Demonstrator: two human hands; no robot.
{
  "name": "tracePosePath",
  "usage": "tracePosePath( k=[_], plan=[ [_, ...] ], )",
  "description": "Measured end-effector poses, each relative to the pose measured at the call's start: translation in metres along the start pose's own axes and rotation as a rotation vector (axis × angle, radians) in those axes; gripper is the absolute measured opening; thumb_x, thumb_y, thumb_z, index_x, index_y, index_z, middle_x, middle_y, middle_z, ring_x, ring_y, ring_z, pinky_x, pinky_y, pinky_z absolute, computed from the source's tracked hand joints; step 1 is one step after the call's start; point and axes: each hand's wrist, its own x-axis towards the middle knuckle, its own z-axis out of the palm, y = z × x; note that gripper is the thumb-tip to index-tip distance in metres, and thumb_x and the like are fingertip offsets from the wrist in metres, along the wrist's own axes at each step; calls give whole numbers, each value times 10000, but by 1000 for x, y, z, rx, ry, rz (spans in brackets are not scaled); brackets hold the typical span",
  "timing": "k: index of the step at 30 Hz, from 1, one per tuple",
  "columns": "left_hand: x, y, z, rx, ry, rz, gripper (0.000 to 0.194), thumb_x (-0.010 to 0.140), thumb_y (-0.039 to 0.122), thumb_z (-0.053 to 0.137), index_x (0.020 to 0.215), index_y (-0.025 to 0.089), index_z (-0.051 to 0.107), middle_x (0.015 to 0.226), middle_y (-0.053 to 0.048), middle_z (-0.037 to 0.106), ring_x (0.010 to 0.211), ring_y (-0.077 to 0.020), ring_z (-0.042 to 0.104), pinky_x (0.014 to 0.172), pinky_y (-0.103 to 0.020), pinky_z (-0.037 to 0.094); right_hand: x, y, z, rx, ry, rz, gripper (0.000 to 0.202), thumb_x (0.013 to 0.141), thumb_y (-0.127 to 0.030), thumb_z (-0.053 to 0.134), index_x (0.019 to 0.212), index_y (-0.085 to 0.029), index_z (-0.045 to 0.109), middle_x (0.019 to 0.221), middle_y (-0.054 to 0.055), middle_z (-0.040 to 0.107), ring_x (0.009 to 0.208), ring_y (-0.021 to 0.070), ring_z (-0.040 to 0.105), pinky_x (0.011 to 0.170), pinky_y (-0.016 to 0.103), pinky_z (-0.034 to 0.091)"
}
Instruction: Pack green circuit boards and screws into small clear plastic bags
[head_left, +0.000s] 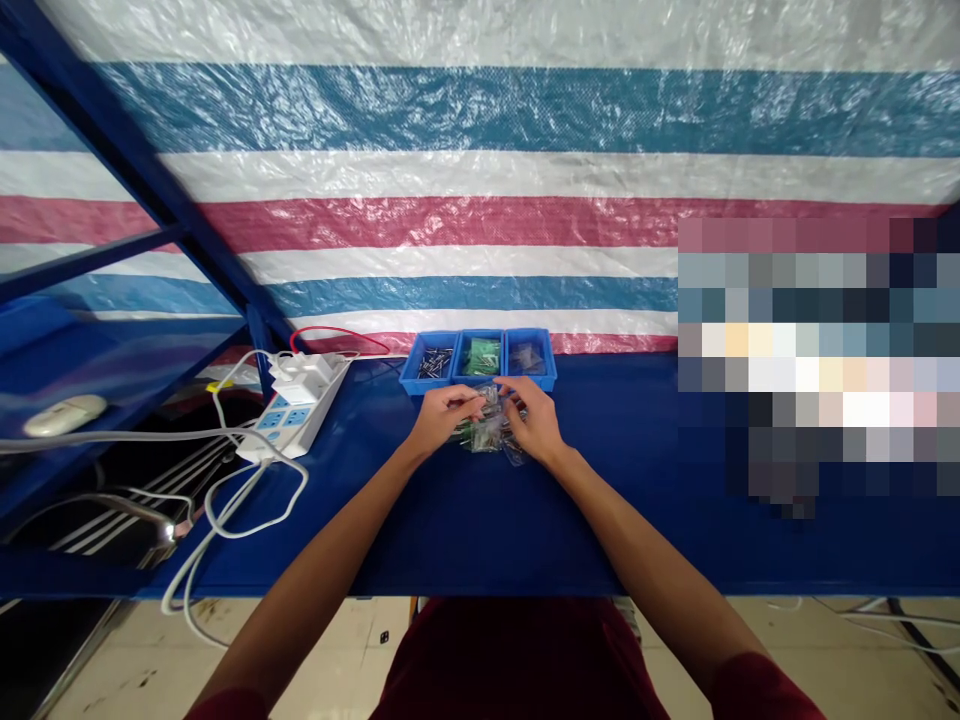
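The left hand (441, 420) has its thumb and index finger drawn together, pinching the left edge of a small clear plastic bag (490, 395). The right hand (535, 418) is curled, its index finger reaching to the bag's upper right side and its thumb bent below, with a small gap between them; whether these fingers grip the bag cannot be told. The bag lies between the two sets of fingertips.

Just below the fingertips, on the blue tabletop (480, 530), is a loose pile of clear packets (487, 436), some with green showing; their contents are too small to make out.

Just beyond the fingers, three blue bins stand side by side. The left bin (406, 378) contains slender metal pieces (435, 362), the middle bin (480, 379) contains green packets (482, 356), and the right bin (549, 372) contains clear packets that look flat.

Well to the left of the left fingers, a white power strip (304, 425) with plugs and cables rests on the tabletop. Behind the bins hangs a striped plastic sheet (465, 220).
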Motion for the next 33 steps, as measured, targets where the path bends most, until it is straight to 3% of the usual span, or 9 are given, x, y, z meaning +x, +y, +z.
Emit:
tracePosePath(
  k=[4, 8, 11, 13, 16, 20, 27, 30, 33],
  plan=[
    [1, -1, 2, -193, 12, -71, 313, 752, 427, 674, 860, 140, 614, 615, -7, 627, 532, -129, 575, 594, -276, 493, -1, 2, 3, -29, -23, -33, 288, 886, -226, 458, 1134, -229, 604, 1132, 73, 567, 765, 130, 589, 718, 258, 503],
    [1, -2, 5, -270, -23, -104, 522, 742, 411, 697, 1169, 173, 513, 617, 19, 624, 532, -130, 582, 601, -276, 495, 0, 2, 5, -58, 48, -75, 222, 913, -266, 457, 1012, -210, 648, 987, 72, 605, 830, 154, 593, 733, 259, 488],
    [2, -3, 5, -176, 23, -30, 385, 813, 480, 594, 1002, 147, 630, 724, -31, 637, 633, -138, 593, 641, -267, 489, 2, 0, 4, -40, 97, -87, 212, 923, -295, 462, 929, -194, 648, 875, 60, 614, 769, 149, 584, 698, 252, 472],
    [3, -4, 5, -97, 56, 42, 416, 828, 525, 546, 888, 136, 679, 884, -79, 646, 780, -170, 609, 686, -268, 490, 3, 0, 3, -25, 110, -70, 218, 923, -316, 471, 879, -188, 641, 806, 44, 607, 701, 140, 565, 666, 248, 458],
    [3, -8, 5, -38, 44, 84, 373, 778, 496, 626, 868, 141, 694, 969, -94, 655, 917, -213, 606, 770, -286, 492, 2, 1, 3, -9, 76, -37, 249, 918, -346, 475, 826, -181, 637, 715, 21, 584, 631, 133, 539, 625, 246, 435],
    [3, -10, 6, -40, 57, 32, 291, 749, 424, 678, 782, 135, 674, 805, -65, 682, 776, -191, 628, 757, -307, 498, 1, 1, 5, 14, 26, -14, 299, 920, -365, 451, 818, -171, 654, 705, 26, 610, 636, 143, 560, 635, 254, 439],
    [2, 0, 5, -278, 116, -36, 362, 719, 336, 717, 970, 184, 506, 619, 37, 618, 549, -116, 578, 619, -263, 493, 1, -2, 2, 43, 28, -26, 378, 895, -241, 427, 1258, -224, 532, 970, 50, 633, 673, 130, 582, 664, 261, 503],
    [2, 0, 6, -305, 76, -47, 393, 741, 345, 695, 1040, 188, 494, 619, 36, 607, 556, -118, 583, 629, -268, 493, 1, 0, 2, 36, 62, -55, 311, 889, -240, 459, 1167, -227, 598, 1061, 68, 606, 726, 131, 595, 676, 261, 515],
    [2, -3, 7, -286, 34, -4, 303, 806, 398, 615, 992, 163, 571, 664, 0, 607, 618, -127, 587, 645, -266, 484, 2, 2, 3, 11, 127, -51, 218, 903, -308, 494, 994, -212, 666, 979, 71, 618, 771, 147, 595, 696, 264, 505]
  ],
)
